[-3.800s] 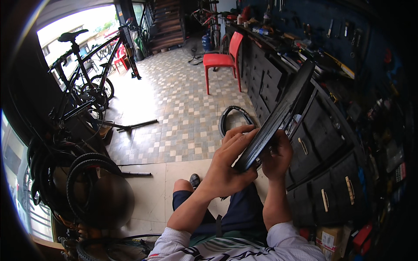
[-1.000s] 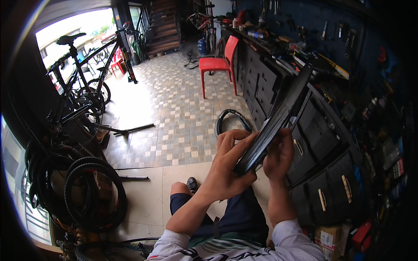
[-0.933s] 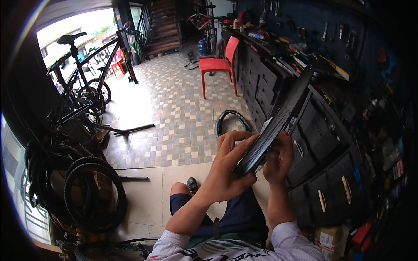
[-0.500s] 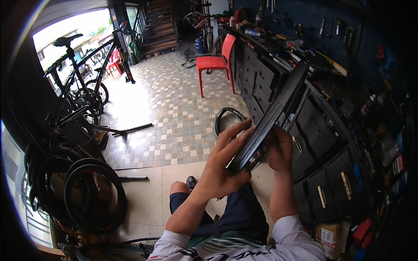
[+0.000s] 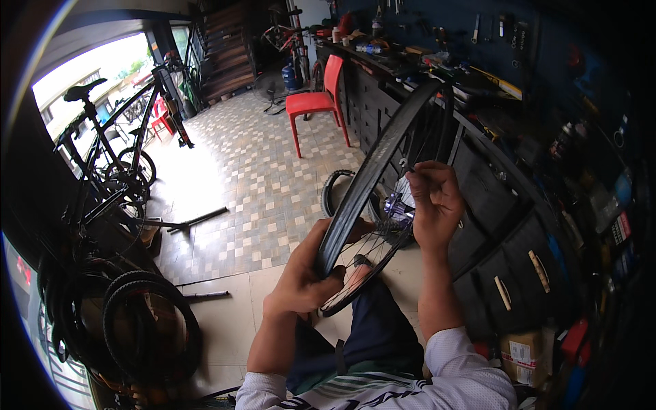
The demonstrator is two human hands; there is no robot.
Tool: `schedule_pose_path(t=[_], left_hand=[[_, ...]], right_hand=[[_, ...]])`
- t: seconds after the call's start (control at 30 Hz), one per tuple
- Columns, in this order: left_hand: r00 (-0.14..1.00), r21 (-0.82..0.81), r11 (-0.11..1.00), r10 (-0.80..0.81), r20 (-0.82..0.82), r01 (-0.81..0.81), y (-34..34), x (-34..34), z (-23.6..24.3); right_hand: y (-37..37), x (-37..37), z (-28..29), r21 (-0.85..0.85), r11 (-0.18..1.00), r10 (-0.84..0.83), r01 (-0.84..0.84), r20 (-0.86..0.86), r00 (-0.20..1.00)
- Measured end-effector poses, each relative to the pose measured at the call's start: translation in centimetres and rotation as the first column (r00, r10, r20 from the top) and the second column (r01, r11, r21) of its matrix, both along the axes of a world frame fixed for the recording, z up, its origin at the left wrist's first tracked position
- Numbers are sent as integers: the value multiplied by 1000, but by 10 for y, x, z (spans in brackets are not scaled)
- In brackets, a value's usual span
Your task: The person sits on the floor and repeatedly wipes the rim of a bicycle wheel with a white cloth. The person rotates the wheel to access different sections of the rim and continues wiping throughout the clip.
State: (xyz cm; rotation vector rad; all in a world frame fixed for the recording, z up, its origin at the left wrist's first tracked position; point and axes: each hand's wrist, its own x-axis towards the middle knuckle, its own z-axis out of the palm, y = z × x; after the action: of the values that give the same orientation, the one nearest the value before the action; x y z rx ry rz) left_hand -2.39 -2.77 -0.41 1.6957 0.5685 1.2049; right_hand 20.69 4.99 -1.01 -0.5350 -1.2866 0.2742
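View: head camera, from which I look down on two bare hands.
Bicycle wheel (image 5: 369, 176): held up in front of the lap, tilted, its upper end leaning away to the right; it lies within the left hand's grasp and just left of the right hand.
Hub (image 5: 395, 206): purple-tinted, between the two hands, with thin spokes running to the dark rim.
Left hand (image 5: 304, 275): closed around the near lower part of the rim, thumb on the near side, other fingers passing behind.
Right hand (image 5: 439, 205): raised beside the spokes, thumb and forefinger drawn close together, remaining fingers curled; I cannot tell whether anything sits between the tips.
Small pale piece (image 5: 404, 162): just beside the right fingertips; too small for me to identify.
Tyre (image 5: 329, 195): on the tiled floor, beyond the wheel and partly hidden by it.
Red chair (image 5: 313, 104): farther off, beside the dark drawers (image 5: 488, 205).
Bicycle (image 5: 126, 106): upright, far left.
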Motion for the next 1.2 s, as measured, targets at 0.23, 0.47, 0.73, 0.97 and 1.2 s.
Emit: schedule_pose_path(t=[0.23,0.47,0.73,0.97,1.2], left_hand=[[994,71,997,5,113,-13,-6,1,-2],[994,268,957,112,6,-109,-21,0,-24],[982,284,947,107,157,-148,-7,12,-92],[961,87,958,269,62,-274,4,10,-17],[981,139,972,192,-24,-187,11,1,6]], right_hand=[[16,1,-1,-114,987,112,-111,5,994],[5,-19,16,30,936,352,-352,-22,936],[7,-14,9,-197,861,490,-469,78,868],[3,-23,2,-108,929,370,-355,205,906],[-14,-32,20,26,995,74,-92,400,914]])
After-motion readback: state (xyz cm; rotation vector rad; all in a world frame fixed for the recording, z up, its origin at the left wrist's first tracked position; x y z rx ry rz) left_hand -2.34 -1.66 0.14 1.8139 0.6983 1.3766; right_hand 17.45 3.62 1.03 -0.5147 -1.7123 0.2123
